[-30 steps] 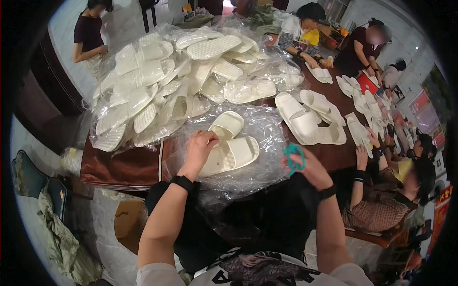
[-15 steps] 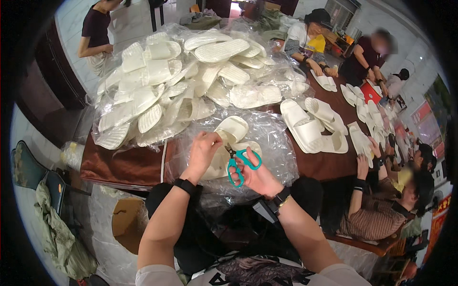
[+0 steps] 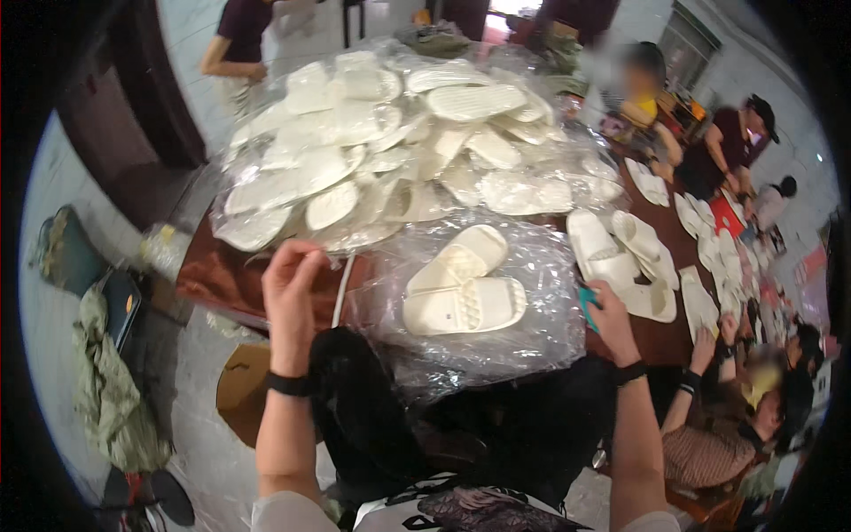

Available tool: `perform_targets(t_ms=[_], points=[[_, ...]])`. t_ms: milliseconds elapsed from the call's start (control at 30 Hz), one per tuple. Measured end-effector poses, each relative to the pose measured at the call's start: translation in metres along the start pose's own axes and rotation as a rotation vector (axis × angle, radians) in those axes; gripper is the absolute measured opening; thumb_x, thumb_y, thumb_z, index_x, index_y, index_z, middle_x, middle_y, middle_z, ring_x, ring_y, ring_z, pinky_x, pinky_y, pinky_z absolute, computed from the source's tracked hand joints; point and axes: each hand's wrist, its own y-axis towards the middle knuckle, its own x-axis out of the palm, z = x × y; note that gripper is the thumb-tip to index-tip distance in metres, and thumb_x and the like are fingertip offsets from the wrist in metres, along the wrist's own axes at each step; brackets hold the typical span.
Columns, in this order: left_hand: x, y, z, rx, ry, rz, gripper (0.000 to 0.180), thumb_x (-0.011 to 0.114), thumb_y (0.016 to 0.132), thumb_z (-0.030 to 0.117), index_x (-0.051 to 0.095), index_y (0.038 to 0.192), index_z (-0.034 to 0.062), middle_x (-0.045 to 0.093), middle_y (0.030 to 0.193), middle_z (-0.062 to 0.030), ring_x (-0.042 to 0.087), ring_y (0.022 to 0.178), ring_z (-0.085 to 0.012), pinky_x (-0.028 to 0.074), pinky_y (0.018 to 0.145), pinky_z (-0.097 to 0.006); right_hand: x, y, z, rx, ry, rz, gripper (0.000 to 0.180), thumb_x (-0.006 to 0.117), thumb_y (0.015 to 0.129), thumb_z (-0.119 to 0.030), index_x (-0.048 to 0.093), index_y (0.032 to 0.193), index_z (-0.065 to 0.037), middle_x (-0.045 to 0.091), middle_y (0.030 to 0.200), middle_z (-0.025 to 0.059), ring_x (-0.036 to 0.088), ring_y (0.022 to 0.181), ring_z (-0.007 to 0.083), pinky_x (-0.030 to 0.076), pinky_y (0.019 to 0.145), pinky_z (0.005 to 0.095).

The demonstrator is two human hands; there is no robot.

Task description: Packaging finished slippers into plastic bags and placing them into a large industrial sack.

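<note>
A pair of white slippers (image 3: 461, 285) lies on a crumpled clear plastic bag (image 3: 532, 341) at the near edge of the brown table (image 3: 217, 277). My right hand (image 3: 612, 317) rests at the bag's right edge and holds teal scissors (image 3: 587, 306), mostly hidden by the fingers. My left hand (image 3: 291, 285) is raised to the left of the bag. Its fingers are curled together at the lower edge of a big pile of bagged white slippers (image 3: 399, 151). A thin white strip (image 3: 340, 291) hangs just right of it. Whether that hand pinches anything is unclear.
Loose white slippers (image 3: 620, 253) lie to the right, more further along the table. Other people sit along the right side (image 3: 718, 434) and one stands at the far left (image 3: 235, 40). On the floor are a cardboard box (image 3: 241, 390) and green cloth (image 3: 106, 390).
My right hand carried the scissors from over the slippers to the bag's right edge. My left hand left the slippers and moved left to the pile's edge.
</note>
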Motion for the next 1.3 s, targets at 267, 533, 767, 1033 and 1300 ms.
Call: perform_targets(t_ms=[267,533,767,1033,1300], points=[[-0.194,-0.127,0.023,-0.022,0.155,0.508,0.009,0.059,0.095,0.015,0.061,0.092,0.0063,0.058,0.086,0.0007,0.054,0.08,-0.009,0.042,0.077,-0.024,-0.017,0.012,0.063,0.061,-0.849,-0.257,0.042,0.062,0.081,-0.024,0.059,0.118,-0.006,0.066,0.098,0.022,0.062,0.094,0.0386,0.048,0.084,0.0473],[-0.303,-0.249,-0.086,-0.258,0.227,0.983,0.005,0.064,0.089,0.009,0.064,0.091,0.0049,0.062,0.078,0.0016,0.054,0.07,-0.0063,0.042,0.066,-0.021,0.014,0.021,0.016,-0.078,-0.649,-0.257,0.034,0.058,0.088,-0.02,0.056,0.119,-0.005,0.064,0.092,0.0178,0.06,0.09,0.0354,0.046,0.079,0.044],[-0.359,-0.276,-0.195,-0.48,0.591,1.097,0.037,0.073,0.079,0.015,0.062,0.11,-0.0008,0.067,0.094,-0.0117,0.062,0.088,-0.0234,0.049,0.08,-0.033,0.007,0.002,-0.004,-0.07,-0.651,-0.216,0.033,0.06,0.085,-0.017,0.059,0.117,-0.008,0.064,0.093,0.0156,0.061,0.086,0.0343,0.047,0.078,0.0432],[-0.245,-0.11,-0.118,-0.117,0.504,0.675,0.035,0.062,0.09,0.012,0.056,0.123,0.0015,0.059,0.117,-0.0118,0.057,0.107,-0.0201,0.044,0.092,-0.031,0.042,0.014,-0.097,-0.527,-0.564,-0.123,0.036,0.058,0.083,-0.006,0.059,0.118,-0.011,0.062,0.108,0.0139,0.061,0.092,0.034,0.051,0.08,0.0403],[0.037,-0.017,-0.005,0.032,0.542,-0.538,0.023,0.061,0.09,0.013,0.063,0.11,0.0012,0.065,0.105,-0.0107,0.062,0.097,-0.0204,0.048,0.084,-0.031,0.084,0.028,-0.107,-0.751,-0.688,-0.329,0.042,0.049,0.084,-0.005,0.059,0.121,-0.024,0.055,0.12,0.0131,0.06,0.105,0.0309,0.052,0.081,0.0394]])
